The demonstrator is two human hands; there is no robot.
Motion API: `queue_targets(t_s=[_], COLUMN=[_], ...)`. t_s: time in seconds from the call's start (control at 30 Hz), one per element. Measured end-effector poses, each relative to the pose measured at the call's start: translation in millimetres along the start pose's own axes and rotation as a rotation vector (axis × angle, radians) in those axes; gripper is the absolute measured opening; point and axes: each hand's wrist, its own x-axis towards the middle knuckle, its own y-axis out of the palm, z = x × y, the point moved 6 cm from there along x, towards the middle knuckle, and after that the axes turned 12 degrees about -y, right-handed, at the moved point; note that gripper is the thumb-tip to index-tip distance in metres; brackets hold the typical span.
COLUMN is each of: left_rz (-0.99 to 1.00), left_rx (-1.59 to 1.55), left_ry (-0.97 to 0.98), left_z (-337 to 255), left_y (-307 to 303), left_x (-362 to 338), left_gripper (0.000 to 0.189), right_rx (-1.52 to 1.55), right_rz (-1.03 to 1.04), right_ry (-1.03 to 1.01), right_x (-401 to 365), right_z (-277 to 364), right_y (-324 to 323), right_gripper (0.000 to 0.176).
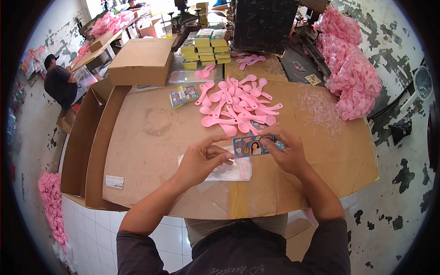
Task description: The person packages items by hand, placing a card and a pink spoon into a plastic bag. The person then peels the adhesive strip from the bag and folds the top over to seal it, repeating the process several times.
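Observation:
My right hand pinches a blue printed card with a cartoon figure on it, thumb in front and fingers behind. My left hand is at the card's left edge, its thumb and index finger spread apart with their tips right at the corners. Below the card lies a stack of clear plastic bags on the cardboard-covered table. Just beyond the hands spreads a pile of pink measuring spoons. More blue cards show partly behind my right hand.
A bundle of cards lies left of the spoons. Card stacks and a closed cardboard box stand at the back. Bagged pink spoons pile up at right, near scattered clear strips. A person sits far left.

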Motion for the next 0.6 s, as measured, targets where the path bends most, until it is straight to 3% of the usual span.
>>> queue_targets(t_s=[0.13,0.23,0.33,0.53,0.6], left_rz=[0.01,0.001,-0.017,0.0,0.003], left_rx=[0.053,0.106,0.096,0.047,0.064], left_ry=[0.031,0.027,0.037,0.045,0.072], left_z=[1.2,-3.5,-4.5,-2.3,-1.3], left_y=[-0.9,1.0,0.4,1.3,1.3], left_x=[-0.3,-2.0,-3.0,-2.1,-2.1], left_gripper=[0.048,0.049,0.049,0.051,0.051], right_rx=[-0.09,0.078,0.168,-0.065,0.036], right_rz=[0.029,-0.191,-0.269,-0.087,-0.197], right_ry=[-0.091,0.087,0.081,-0.063,-0.004], right_x=[1.8,-9.1,-9.6,-5.9,-9.3], right_z=[4.2,-12.1,-9.9,4.5,-3.3], right_y=[-0.5,-3.1,-1.2,0.0,-0.3], right_gripper=[0.019,0.02,0.019,0.019,0.02])
